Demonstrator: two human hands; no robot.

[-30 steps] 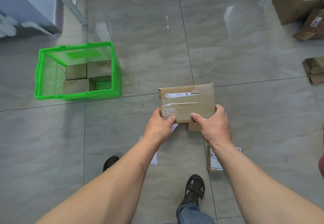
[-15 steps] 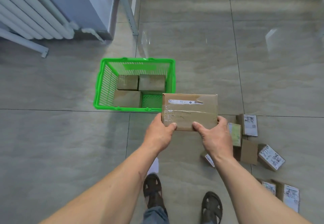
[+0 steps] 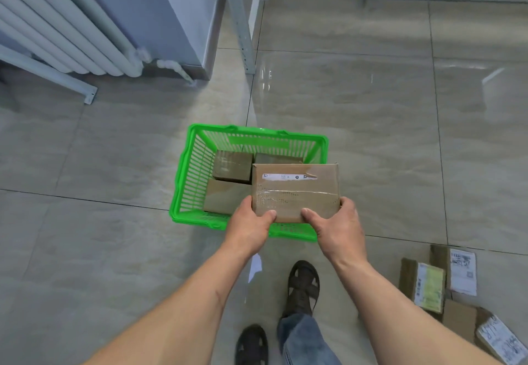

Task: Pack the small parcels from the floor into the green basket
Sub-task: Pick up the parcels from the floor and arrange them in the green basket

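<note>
A taped cardboard parcel (image 3: 295, 191) is held at its near edge by both hands: the left hand (image 3: 251, 226) and the right hand (image 3: 337, 229) each pinch it, thumb on top and fingers beneath. Since a second ago the parcel has been carried from over bare floor to a position above the right half of the green basket (image 3: 187, 176), which is now directly ahead. Three brown parcels (image 3: 233, 166) are seen already lying in the basket. More labelled parcels (image 3: 445, 281) remain on the floor (image 3: 371, 124) at lower right, well apart from the basket. It is judged that the carry is nearly complete and that lowering and release come next; the task is only partly done.
</note>
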